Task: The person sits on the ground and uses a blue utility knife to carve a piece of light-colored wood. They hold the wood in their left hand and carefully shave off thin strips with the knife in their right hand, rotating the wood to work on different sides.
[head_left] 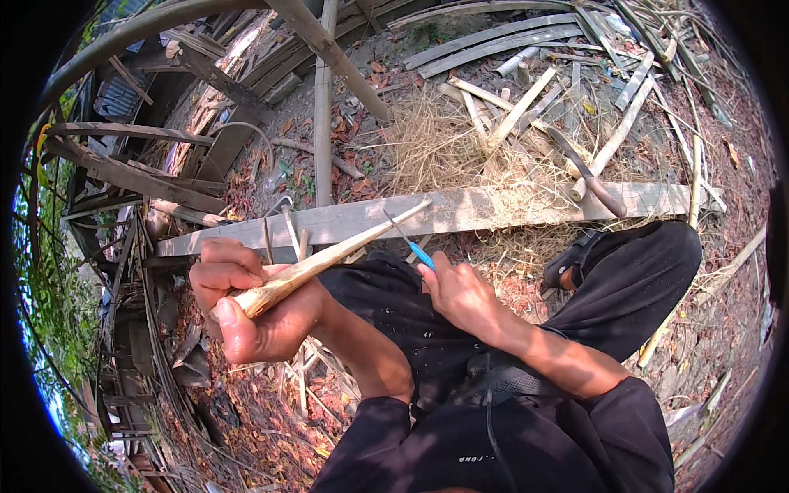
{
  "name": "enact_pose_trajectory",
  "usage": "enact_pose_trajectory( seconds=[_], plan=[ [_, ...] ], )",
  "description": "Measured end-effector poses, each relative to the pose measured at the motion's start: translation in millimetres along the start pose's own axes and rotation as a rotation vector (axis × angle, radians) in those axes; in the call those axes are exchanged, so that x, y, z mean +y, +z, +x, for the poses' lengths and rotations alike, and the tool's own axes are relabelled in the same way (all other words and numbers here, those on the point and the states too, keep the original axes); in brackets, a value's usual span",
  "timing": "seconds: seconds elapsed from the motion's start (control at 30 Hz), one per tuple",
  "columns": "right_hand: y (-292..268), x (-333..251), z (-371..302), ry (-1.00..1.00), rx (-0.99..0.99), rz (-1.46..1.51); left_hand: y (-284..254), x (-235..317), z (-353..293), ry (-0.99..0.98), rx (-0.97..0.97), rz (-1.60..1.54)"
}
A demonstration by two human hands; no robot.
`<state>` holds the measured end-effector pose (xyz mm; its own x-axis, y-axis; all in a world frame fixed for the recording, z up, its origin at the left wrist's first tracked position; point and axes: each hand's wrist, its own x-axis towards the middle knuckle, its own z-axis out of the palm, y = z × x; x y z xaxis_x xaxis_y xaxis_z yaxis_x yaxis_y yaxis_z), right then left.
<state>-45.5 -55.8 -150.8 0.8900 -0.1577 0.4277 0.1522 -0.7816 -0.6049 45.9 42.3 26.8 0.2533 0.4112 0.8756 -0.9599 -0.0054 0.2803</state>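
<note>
My left hand (251, 304) is closed round the thick end of a pale, whittled wooden stick (316, 264). The stick slants up to the right and narrows to a point over the plank. In my right hand (460, 296) is a small knife (422, 253) with a bright blue handle, its thin blade pointing up and left. The blade lies close to the stick's tapered part; whether they touch I cannot tell. Most of the knife's handle is hidden inside my fingers.
A long grey plank (362, 223) runs across in front of my knees. On its right part rests a large curved knife (588, 174) with a wooden handle, beside shavings (427, 144) and cut sticks (522, 107). Wooden posts (325, 115) and stacked boards (493, 37) stand farther off.
</note>
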Motion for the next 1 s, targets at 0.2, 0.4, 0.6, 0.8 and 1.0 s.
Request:
enact_pose_trajectory(
  seconds=[0.2, 0.4, 0.6, 0.8, 1.0],
  plan=[
    [-72.4, -49.6, 37.0, 0.192, -0.172, 0.481, -11.4, -7.8, 5.0, -0.032, 0.089, 0.008],
    [-83.5, -72.5, 35.2, 0.185, -0.37, 0.302, -9.5, -9.4, 3.3, -0.039, -0.031, -0.102],
    [-104.9, -78.7, 38.9, -0.003, -0.055, 0.567, -11.8, -8.5, 1.0, -0.045, -0.013, -0.053],
    [-2.1, 22.7, 17.8, 0.402, -0.393, 0.159, -6.4, -5.3, 4.0, -0.028, 0.063, -0.001],
    [-39.8, -21.6, 32.1, 0.11, -0.01, 0.564, -4.2, -7.6, 1.1, -0.022, 0.089, 0.035]
  ],
)
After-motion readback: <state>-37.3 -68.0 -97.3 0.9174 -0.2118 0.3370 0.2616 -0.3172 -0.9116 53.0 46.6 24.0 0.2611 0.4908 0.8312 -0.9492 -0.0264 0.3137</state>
